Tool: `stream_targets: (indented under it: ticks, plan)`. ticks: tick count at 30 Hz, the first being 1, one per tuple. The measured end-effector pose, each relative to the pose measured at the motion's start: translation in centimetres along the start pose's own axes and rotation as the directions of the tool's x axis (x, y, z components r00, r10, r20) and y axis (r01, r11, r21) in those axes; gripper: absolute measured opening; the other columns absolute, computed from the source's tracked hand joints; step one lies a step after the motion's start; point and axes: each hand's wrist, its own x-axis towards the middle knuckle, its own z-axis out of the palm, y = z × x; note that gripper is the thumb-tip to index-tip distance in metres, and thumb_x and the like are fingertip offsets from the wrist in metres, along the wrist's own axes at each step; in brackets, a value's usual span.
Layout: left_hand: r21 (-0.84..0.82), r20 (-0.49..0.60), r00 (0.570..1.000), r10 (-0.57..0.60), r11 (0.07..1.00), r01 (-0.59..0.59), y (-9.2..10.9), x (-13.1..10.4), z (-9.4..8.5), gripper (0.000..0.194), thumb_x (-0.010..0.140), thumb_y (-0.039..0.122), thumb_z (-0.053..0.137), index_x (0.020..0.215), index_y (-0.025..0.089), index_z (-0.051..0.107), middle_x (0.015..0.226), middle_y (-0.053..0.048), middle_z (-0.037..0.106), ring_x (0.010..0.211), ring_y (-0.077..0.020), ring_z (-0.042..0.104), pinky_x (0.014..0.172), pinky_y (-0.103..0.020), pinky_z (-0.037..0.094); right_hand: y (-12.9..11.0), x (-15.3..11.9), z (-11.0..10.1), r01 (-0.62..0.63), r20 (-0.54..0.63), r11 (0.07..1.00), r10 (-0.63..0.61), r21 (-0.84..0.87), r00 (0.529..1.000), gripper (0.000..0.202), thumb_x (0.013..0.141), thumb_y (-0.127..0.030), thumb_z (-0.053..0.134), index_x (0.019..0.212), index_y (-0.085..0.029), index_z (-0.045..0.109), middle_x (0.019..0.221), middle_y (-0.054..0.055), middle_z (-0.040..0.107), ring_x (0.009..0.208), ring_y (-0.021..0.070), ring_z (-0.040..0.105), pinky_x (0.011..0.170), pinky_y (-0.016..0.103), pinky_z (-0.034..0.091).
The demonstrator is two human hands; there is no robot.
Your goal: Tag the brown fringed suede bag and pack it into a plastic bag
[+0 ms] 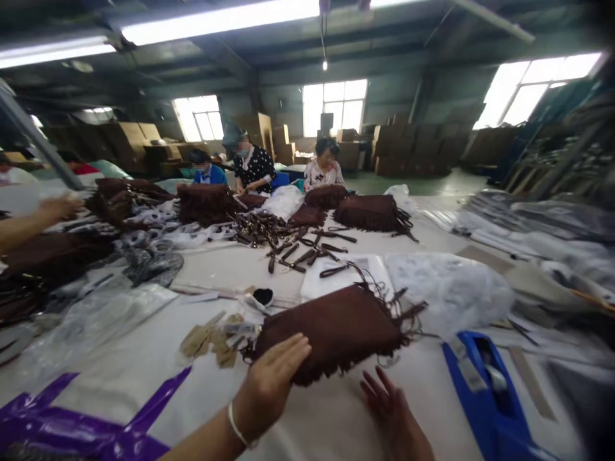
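Note:
A dark brown fringed bag (331, 323) lies on the white table in front of me, with fringe along its near edge and thin cords and straps at its right end. My left hand (276, 371), with a light bracelet at the wrist, rests on the bag's left near corner. Its fingers are stretched out across the surface; the thumb is hidden. Just below the bag's near right edge is my right hand (391, 406), slightly blurred, its fingers apart and nothing in them.
Right of me stands a blue tape dispenser (490, 390); purple plastic (81, 422) lies at lower left. Beyond are brown wrist straps (293, 253), clear plastic bags (446, 291) and more brown bags (368, 211). Another person's arm (33, 221) reaches in at left; several people work across the table.

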Motion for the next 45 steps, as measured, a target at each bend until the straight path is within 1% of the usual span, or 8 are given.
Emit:
stream_targets:
  ticks: [6, 11, 21, 26, 33, 38, 42, 45]
  plan:
    - [-0.206, 0.651, 0.756, -0.070, 0.942, 0.265, 6.9, -5.9, 6.3, 0.055, 0.077, 0.031, 0.067, 0.129, 0.021, 0.052, 0.135, -0.011, 0.052, 0.124, -0.0312, 0.048, 0.106, -0.053, 0.036, 2.8, -2.2, -5.1, -0.233, -0.005, 0.936, 0.243, 0.265, 0.970, 0.047, 0.063, -0.052, 0.067, 0.100, -0.022, 0.068, 0.103, 0.008, 0.070, 0.102, 0.0271, 0.062, 0.092, 0.044, 0.050]
    - [-0.256, 0.485, 0.805, -0.342, 0.825, 0.504, 1.9, 1.5, 5.4, 0.033, 0.093, 0.031, 0.044, 0.119, 0.018, 0.060, 0.117, -0.009, 0.064, 0.110, -0.0211, 0.057, 0.101, -0.035, 0.040, 2.7, -2.0, -5.6, -0.172, -0.061, 0.941, 0.197, 0.291, 0.978, 0.041, 0.063, -0.052, 0.067, 0.094, -0.025, 0.068, 0.100, 0.006, 0.070, 0.104, 0.0265, 0.061, 0.092, 0.041, 0.050]
    - [-0.261, 0.915, 0.401, -0.045, 0.693, 0.672, -3.5, 7.0, 10.4, 0.038, 0.064, 0.045, 0.075, 0.091, 0.019, 0.072, 0.079, 0.001, 0.072, 0.073, -0.0186, 0.065, 0.063, -0.023, 0.048, 3.0, -3.0, -6.3, -0.135, -0.114, 0.938, 0.179, 0.318, 0.977, 0.035, 0.066, -0.042, 0.069, 0.098, -0.027, 0.068, 0.104, 0.002, 0.070, 0.105, 0.0217, 0.060, 0.092, 0.037, 0.049]
    - [-0.395, 0.790, 0.608, -0.078, 0.693, 0.603, -4.3, 7.2, 5.1, 0.032, 0.076, 0.043, 0.065, 0.093, 0.017, 0.070, 0.083, 0.001, 0.068, 0.078, -0.0163, 0.061, 0.069, -0.021, 0.046, 0.6, -2.8, -5.0, -0.141, -0.029, 0.911, 0.165, 0.387, 0.986, 0.028, 0.068, -0.024, 0.069, 0.096, -0.025, 0.070, 0.104, 0.002, 0.071, 0.107, 0.0222, 0.060, 0.100, 0.041, 0.044]
    - [-0.072, 0.429, 0.902, 0.048, 0.997, -0.019, -1.0, 12.1, -6.4, 0.029, 0.090, 0.027, 0.048, 0.112, 0.019, 0.065, 0.092, -0.006, 0.059, 0.095, -0.0225, 0.054, 0.089, -0.035, 0.042, -5.7, 0.9, -1.2, -0.057, 0.103, 0.924, 0.019, 0.377, 0.995, 0.038, 0.070, -0.018, 0.072, 0.107, -0.026, 0.066, 0.114, 0.001, 0.067, 0.114, 0.0222, 0.056, 0.108, 0.047, 0.036]
    - [0.165, 0.340, 0.938, 0.072, 0.977, -0.134, 5.5, 4.6, -0.9, 0.035, 0.095, 0.016, 0.035, 0.126, 0.013, 0.051, 0.096, -0.011, 0.062, 0.089, -0.0243, 0.057, 0.078, -0.041, 0.047, -3.3, 1.3, -4.6, -0.058, -0.078, 0.961, 0.082, 0.270, 0.994, 0.044, 0.065, -0.021, 0.074, 0.108, -0.026, 0.065, 0.108, 0.002, 0.069, 0.103, 0.0210, 0.062, 0.096, 0.039, 0.049]
    - [0.099, 0.449, 0.889, -0.087, 0.994, 0.047, 8.6, -4.5, 6.7, 0.031, 0.089, 0.015, 0.048, 0.119, 0.012, 0.056, 0.115, -0.015, 0.061, 0.100, -0.0285, 0.057, 0.081, -0.043, 0.051, 0.5, -2.4, -9.8, -0.086, -0.316, 0.975, 0.149, 0.205, 0.937, 0.044, 0.061, -0.025, 0.076, 0.104, -0.026, 0.064, 0.101, 0.001, 0.069, 0.095, 0.0197, 0.065, 0.092, 0.036, 0.052]
    - [-0.143, 0.377, 0.916, -0.135, 0.969, 0.202, 9.0, -7.6, 7.1, 0.032, 0.088, 0.015, 0.051, 0.119, 0.017, 0.056, 0.125, -0.012, 0.057, 0.110, -0.0250, 0.053, 0.094, -0.042, 0.047, 0.6, -6.3, -11.4, -0.016, -0.420, 0.996, -0.023, -0.090, 0.907, 0.049, 0.070, -0.038, 0.069, 0.116, -0.028, 0.057, 0.119, 0.002, 0.062, 0.112, 0.0231, 0.057, 0.104, 0.042, 0.041]
